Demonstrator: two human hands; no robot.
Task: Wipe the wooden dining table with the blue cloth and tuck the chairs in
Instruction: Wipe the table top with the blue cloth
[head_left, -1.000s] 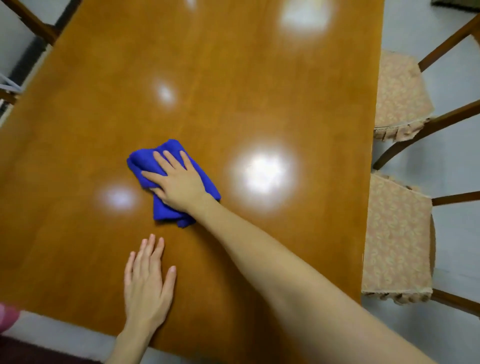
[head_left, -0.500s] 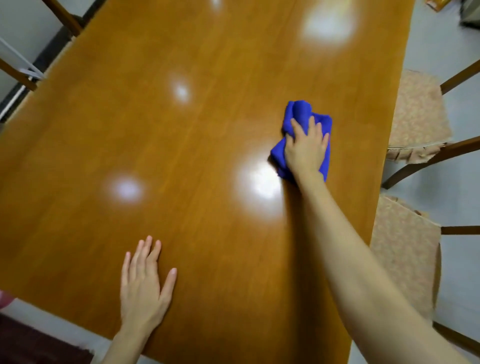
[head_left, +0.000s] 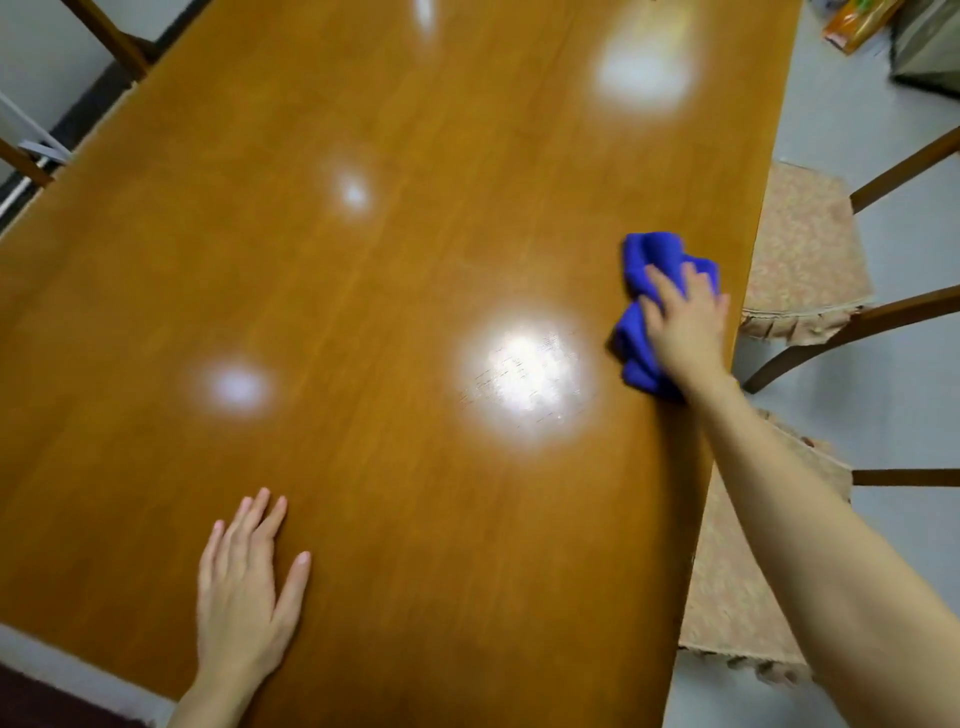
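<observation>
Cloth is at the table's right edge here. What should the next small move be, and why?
Probably sweep the cloth leftward across the table. The right hand presses it close beside the right edge, so no wood remains that way, while broad surface lies to its left. The left hand rests flat near the front edge, bracing.

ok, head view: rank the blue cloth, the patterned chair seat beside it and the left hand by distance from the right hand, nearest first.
1. blue cloth: under the right hand, touching it.
2. patterned chair seat: just past the right edge of the wooden table.
3. left hand: flat on the table, far across near the front edge.
</observation>
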